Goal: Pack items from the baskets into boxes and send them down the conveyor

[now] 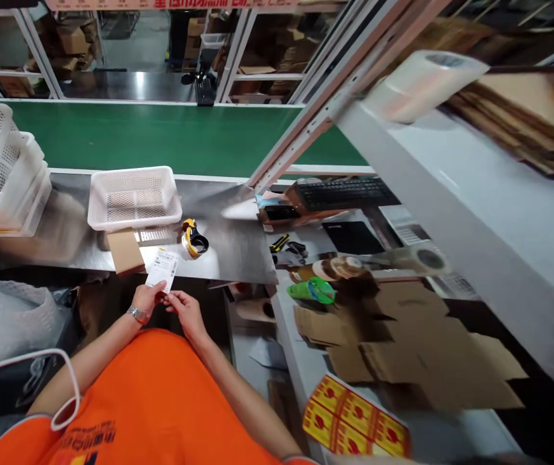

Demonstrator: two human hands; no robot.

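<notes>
My left hand (149,299), with a metal watch on the wrist, pinches the lower edge of a white printed shipping label (163,268). Close beside it, my right hand (186,312) has its thumb and fingertips closed at the label's bottom corner. Just beyond the label, a small brown cardboard box (125,251) lies at the front edge of the steel table (238,252). Behind the box stands a white perforated plastic basket (135,219). A yellow and black tape dispenser (194,239) sits to the right of the label.
Stacked white baskets (10,174) stand at the left, above bubble wrap (10,323). A green conveyor belt (161,135) runs behind the table. On the right shelf are flattened cardboard boxes (427,349), a keyboard (345,192), a green tape roll (312,290) and red-yellow fragile stickers (354,420).
</notes>
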